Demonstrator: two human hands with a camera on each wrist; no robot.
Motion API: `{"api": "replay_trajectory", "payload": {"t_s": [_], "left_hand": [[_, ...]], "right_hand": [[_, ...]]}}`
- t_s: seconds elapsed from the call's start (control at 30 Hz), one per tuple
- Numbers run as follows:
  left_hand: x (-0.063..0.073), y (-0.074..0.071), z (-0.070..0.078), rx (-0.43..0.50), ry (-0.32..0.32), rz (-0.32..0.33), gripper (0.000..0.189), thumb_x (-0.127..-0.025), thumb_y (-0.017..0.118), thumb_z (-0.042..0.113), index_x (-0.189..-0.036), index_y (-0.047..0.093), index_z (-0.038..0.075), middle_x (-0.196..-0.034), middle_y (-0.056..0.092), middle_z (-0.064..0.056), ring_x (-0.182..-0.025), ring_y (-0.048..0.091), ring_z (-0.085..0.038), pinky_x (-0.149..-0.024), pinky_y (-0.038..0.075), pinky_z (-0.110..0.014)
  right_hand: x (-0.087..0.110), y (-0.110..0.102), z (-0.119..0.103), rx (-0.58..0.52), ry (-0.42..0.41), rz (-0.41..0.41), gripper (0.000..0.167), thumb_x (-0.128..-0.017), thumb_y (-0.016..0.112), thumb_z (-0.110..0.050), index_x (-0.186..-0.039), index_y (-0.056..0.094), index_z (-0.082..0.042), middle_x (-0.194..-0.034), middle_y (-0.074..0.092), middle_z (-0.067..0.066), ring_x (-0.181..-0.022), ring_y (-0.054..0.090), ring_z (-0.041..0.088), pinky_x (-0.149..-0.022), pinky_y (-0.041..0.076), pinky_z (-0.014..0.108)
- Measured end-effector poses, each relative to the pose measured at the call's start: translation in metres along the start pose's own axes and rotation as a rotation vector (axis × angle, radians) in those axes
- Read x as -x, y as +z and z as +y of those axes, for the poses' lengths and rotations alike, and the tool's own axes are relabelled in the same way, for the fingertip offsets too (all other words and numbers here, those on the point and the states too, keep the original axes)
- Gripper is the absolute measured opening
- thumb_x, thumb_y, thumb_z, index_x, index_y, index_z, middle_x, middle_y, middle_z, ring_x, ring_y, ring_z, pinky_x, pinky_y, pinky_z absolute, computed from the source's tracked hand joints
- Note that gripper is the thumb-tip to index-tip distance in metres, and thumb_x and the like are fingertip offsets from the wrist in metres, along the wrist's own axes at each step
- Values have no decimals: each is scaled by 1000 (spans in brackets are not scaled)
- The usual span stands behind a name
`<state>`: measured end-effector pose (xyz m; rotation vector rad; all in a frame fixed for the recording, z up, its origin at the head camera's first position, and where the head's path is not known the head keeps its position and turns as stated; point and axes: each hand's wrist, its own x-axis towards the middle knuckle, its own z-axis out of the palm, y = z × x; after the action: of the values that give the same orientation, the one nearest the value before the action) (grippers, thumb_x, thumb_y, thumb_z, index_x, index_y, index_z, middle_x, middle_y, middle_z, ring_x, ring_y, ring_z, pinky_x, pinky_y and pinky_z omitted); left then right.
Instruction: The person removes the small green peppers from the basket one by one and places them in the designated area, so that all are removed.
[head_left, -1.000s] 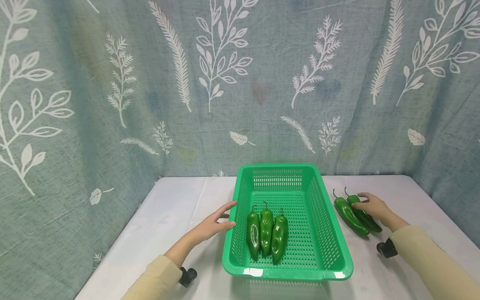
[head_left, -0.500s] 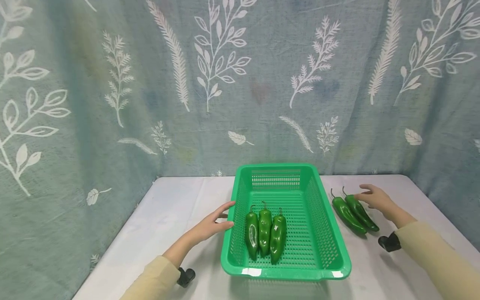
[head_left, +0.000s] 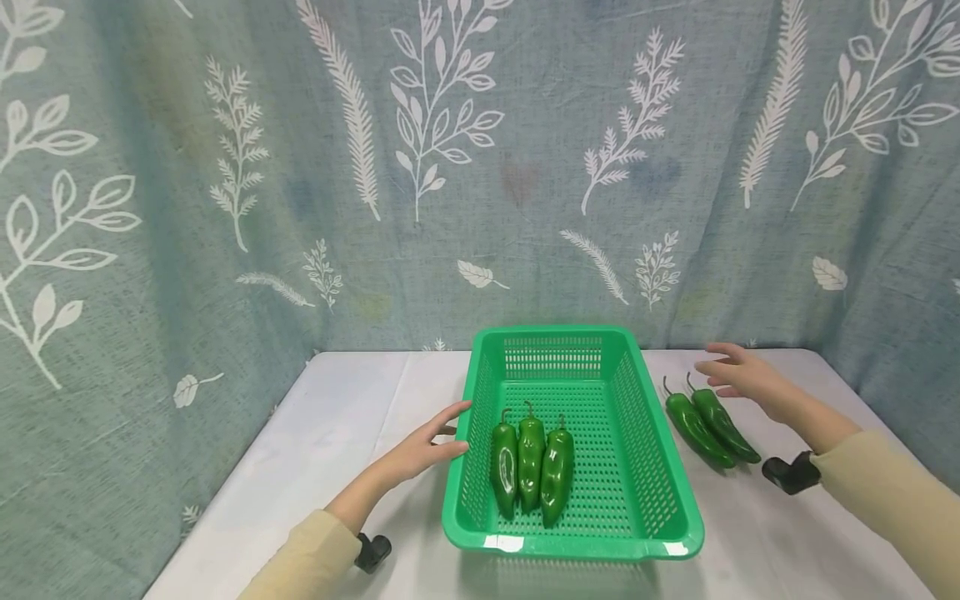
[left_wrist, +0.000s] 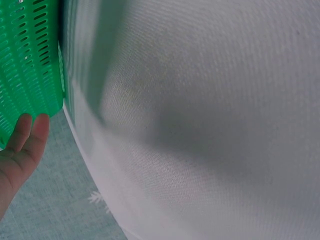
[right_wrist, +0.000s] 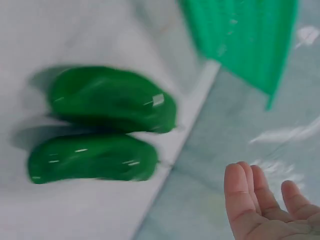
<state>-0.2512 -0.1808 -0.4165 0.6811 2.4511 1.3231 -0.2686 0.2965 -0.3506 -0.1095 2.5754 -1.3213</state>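
A green plastic basket (head_left: pixel 622 533) with perforated walls stands on the table, and three green peppers (head_left: pixel 531 462) lie side by side in its left half. My left hand (head_left: pixel 420 448) touches the basket's left rim with extended fingers; the left wrist view shows the fingers (left_wrist: pixel 37 137) by the green wall. Two more green peppers, a nearer one (head_left: pixel 697 429) and an outer one (head_left: pixel 723 427), lie together on the cloth right of the basket. Above and beyond them my right hand (head_left: pixel 753 383) hovers apart, holding nothing. Its fingers (right_wrist: pixel 235 187) look loosely extended in the right wrist view.
A white cloth (head_left: pixel 352 408) covers the table. Patterned blue-green curtains (head_left: pixel 517 275) hang behind it and along both sides. Dark wrist-worn cameras show below both hands, the left one (head_left: pixel 372 552) and the right one (head_left: pixel 791 473).
My right hand has lifted off the outer loose pepper and moved up and back, away from it. Both loose peppers stay on the table. The left hand stays at the basket's rim.
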Motion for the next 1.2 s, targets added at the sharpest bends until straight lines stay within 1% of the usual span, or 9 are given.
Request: {"api": "replay_trajectory", "payload": {"t_s": [0.1, 0.2, 0.3, 0.4, 0.5, 0.63, 0.73, 0.93, 1.2], "left_hand": [[-1, 0, -1, 0, -6, 2, 64, -91, 53, 33, -146, 22, 23, -150, 22, -9, -128, 34, -37, -96, 32, -59], [-1, 1, -2, 6, -7, 7, 64, -91, 53, 32, -146, 22, 23, -150, 22, -8, -128, 34, -37, -96, 32, -58], [-1, 1, -3, 11, -7, 15, 64, -91, 54, 32, -146, 23, 23, -150, 22, -8, -128, 35, -37, -97, 33, -58], [-1, 1, -3, 10, 1, 10, 64, -91, 54, 32, -146, 22, 23, -151, 21, -8, -127, 34, -38, -97, 33, -58], [-1, 1, -3, 8, 3, 5, 64, -91, 54, 33, -146, 22, 22, -150, 22, -8, -127, 34, -38, -96, 33, -57], [-1, 1, -3, 11, 2, 1, 64, -91, 54, 32, -146, 22, 23, -150, 22, -8, -127, 34, -37, -96, 34, -57], [-1, 1, -2, 15, 4, 1, 64, -92, 53, 30, -146, 22, 22, -150, 22, -9, -127, 34, -38, -96, 34, -57], [-1, 0, -1, 22, 10, -1, 64, -92, 52, 28, -147, 20, 20, -150, 21, -11, -127, 34, -40, -94, 35, -58], [-2, 1, -3, 18, 5, -4, 64, -91, 54, 30, -146, 22, 22, -150, 21, -9, -127, 34, -38, -96, 34, -57]], "right_hand": [[8, 3, -17, -17, -37, -27, 79, -95, 43, -43, -144, 6, 7, -138, 26, 36, -122, 37, 47, -96, 40, 49], [16, 9, -34, -63, -54, -71, 78, -95, 44, -42, -145, 6, 4, -139, 27, 33, -123, 38, 45, -96, 41, 47], [22, 16, -49, -127, -56, -114, 76, -95, 46, -40, -145, 7, 2, -141, 26, 32, -124, 38, 43, -95, 42, 44], [26, 24, -59, -168, -49, -136, 76, -94, 49, -38, -146, 8, -1, -142, 25, 30, -125, 38, 42, -93, 44, 41], [28, 31, -65, -185, -37, -142, 77, -93, 50, -40, -146, 10, -3, -141, 28, 29, -124, 39, 41, -92, 45, 40], [29, 42, -72, -190, -50, -153, 77, -92, 51, -41, -146, 10, -2, -141, 29, 30, -123, 40, 41, -93, 45, 41], [31, 50, -77, -200, -66, -163, 76, -93, 51, -39, -146, 11, -2, -142, 26, 30, -123, 39, 43, -93, 44, 43], [32, 65, -84, -216, -63, -176, 76, -91, 53, -39, -145, 14, -3, -143, 26, 28, -122, 41, 43, -93, 44, 44], [26, 80, -94, -228, -71, -194, 72, -92, 53, -36, -145, 17, -3, -141, 32, 28, -121, 44, 41, -91, 46, 42]]}}
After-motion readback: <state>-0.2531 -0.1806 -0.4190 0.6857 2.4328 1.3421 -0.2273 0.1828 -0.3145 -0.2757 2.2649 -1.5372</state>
